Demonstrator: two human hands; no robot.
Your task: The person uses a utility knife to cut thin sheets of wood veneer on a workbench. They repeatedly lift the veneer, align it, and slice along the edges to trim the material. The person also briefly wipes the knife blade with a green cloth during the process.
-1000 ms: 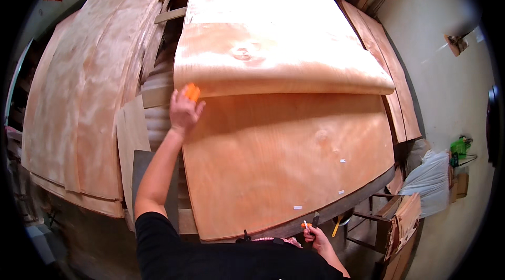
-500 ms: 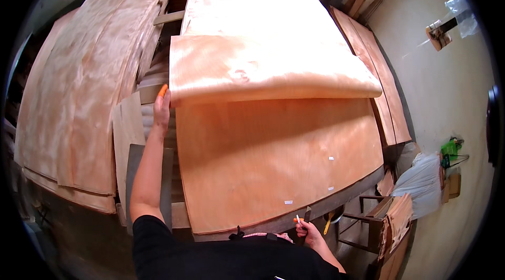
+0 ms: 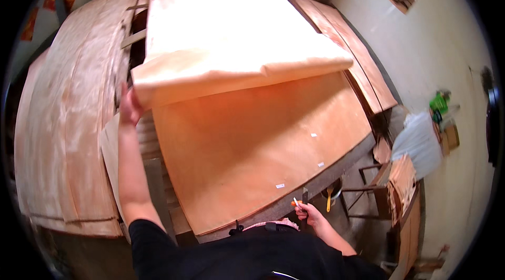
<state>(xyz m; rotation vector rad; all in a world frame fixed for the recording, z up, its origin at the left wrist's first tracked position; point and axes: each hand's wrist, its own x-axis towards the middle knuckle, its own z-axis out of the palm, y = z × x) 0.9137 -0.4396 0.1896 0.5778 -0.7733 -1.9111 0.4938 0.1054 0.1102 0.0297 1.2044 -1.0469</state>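
Observation:
A large, thin wood veneer sheet (image 3: 221, 33) is raised and curved along its near side over a stack of orange-brown sheets (image 3: 236, 148). My left hand (image 3: 130, 106) grips the raised sheet by its left corner; its fingers are partly hidden and a little blurred. Several small white labels (image 3: 280, 186) lie on the lower sheet. By the stack's near edge, my right hand (image 3: 309, 214) is closed around a flat dark tool (image 3: 305, 196), whose kind I cannot make out. A small white piece (image 3: 295, 201) sticks out from the same fingers, beside an orange fingertip covering.
More veneer stacks stand at left (image 3: 79, 122) and along the right wall (image 3: 347, 48). Low at right are a pot with a yellow-handled brush (image 3: 330, 198), a wooden stool-like frame (image 3: 363, 190) bearing veneer scraps (image 3: 402, 177), and a pale plastic bag (image 3: 418, 140).
The view has turned, shifting the scene leftward. The veneer's rolled-back fold has become a looser, wavy raised edge, with my left hand at its corner. My right hand still holds the tool.

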